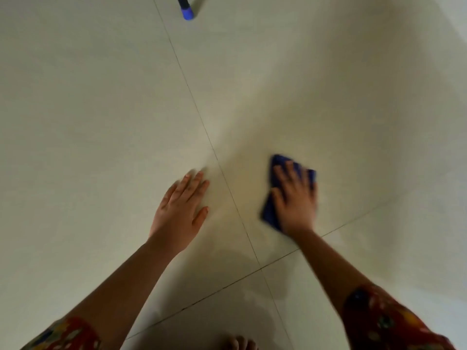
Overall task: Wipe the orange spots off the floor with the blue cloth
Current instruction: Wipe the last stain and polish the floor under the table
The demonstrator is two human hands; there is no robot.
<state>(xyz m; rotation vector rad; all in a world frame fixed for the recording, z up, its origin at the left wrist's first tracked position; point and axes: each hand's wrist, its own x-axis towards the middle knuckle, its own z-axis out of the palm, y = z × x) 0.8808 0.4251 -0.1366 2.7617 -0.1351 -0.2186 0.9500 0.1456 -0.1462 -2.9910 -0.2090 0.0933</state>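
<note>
The blue cloth point(271, 208) lies folded on the pale tiled floor point(101, 109), right of a grout line. My right hand point(295, 198) presses flat on top of it with straight, spread fingers; the hand is blurred. Flat on the bare tile to the left of the grout line rests my left hand point(183, 205), fingers straight. No orange spots show on the floor in this frame.
A dark furniture leg with a blue cap point(187, 11) stands at the top centre. Grout lines cross near the bottom centre point(260, 269). Toes of a bare foot point(240, 343) show at the bottom edge. Red patterned sleeves cover both upper arms.
</note>
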